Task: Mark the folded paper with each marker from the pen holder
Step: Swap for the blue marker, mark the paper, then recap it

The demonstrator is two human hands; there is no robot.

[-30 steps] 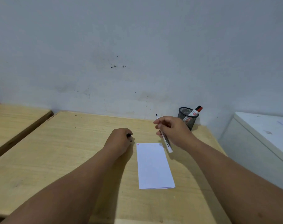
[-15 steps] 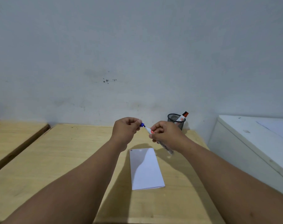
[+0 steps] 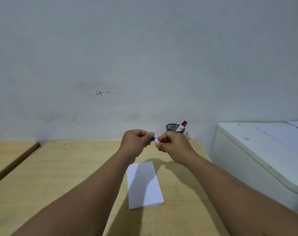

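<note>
I hold a white marker [image 3: 155, 140] with a blue end between both hands, raised above the table. My left hand [image 3: 136, 142] pinches the blue end, and my right hand [image 3: 173, 145] is closed around the barrel, which it mostly hides. The two hands almost touch. Below them the white folded paper [image 3: 144, 184] lies flat on the wooden table [image 3: 68, 176], partly in the shadow of my arms. A black mesh pen holder [image 3: 173, 128] stands at the table's back right corner with a red-capped marker [image 3: 182, 126] leaning in it.
A white cabinet top [image 3: 264, 154] with a sheet of paper on it stands close to the table's right edge. A second wooden table [image 3: 8, 155] sits to the left across a narrow gap. A grey wall rises behind.
My left hand lifted off the table and my right hand rose from beside the paper. They met in the air and the blue end closed onto the marker. The view tilted up.
</note>
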